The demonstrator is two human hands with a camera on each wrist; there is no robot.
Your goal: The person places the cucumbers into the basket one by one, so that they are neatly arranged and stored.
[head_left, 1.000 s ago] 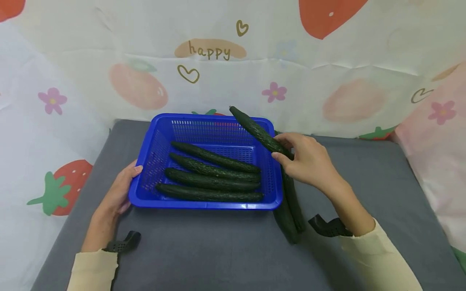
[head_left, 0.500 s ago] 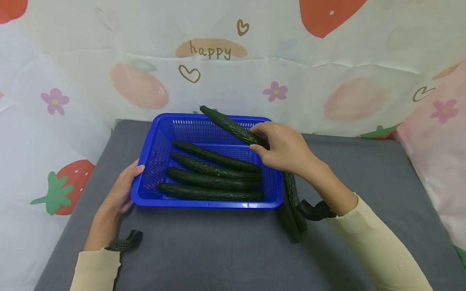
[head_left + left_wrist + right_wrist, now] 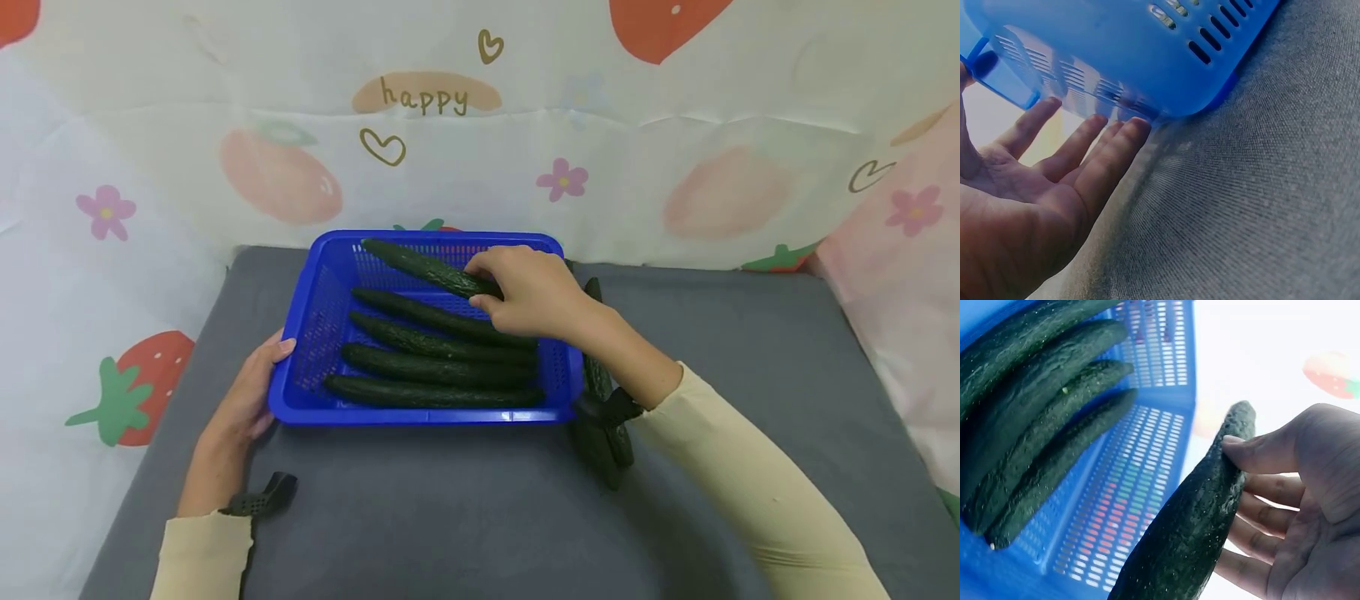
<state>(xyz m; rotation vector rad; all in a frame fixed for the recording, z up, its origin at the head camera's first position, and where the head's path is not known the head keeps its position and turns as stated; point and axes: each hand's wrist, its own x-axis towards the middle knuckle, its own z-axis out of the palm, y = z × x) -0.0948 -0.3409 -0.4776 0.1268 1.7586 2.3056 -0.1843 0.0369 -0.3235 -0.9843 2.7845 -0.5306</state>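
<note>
A blue plastic basket [image 3: 420,417] with slotted walls sits on the table in the head view. Several dark green cucumbers [image 3: 435,393] lie side by side in it. My left hand [image 3: 249,392] holds the basket's left side, thumb on the rim; in the left wrist view its fingers [image 3: 1113,156] touch the outer wall. With thumb and fingers, my right hand [image 3: 536,292] grips another cucumber [image 3: 420,267] above the back of the basket, behind the row. The right wrist view shows this cucumber [image 3: 1179,531] tilted, apart from the others.
More cucumbers [image 3: 600,454] lie on the grey tablecloth [image 3: 450,517] against the basket's right side, partly under my right forearm. A printed cloth [image 3: 645,142] hangs behind the table.
My right hand has carried its cucumber leftward and down, from over the basket's right rim to above the space behind the row. The left hand has stayed on the basket.
</note>
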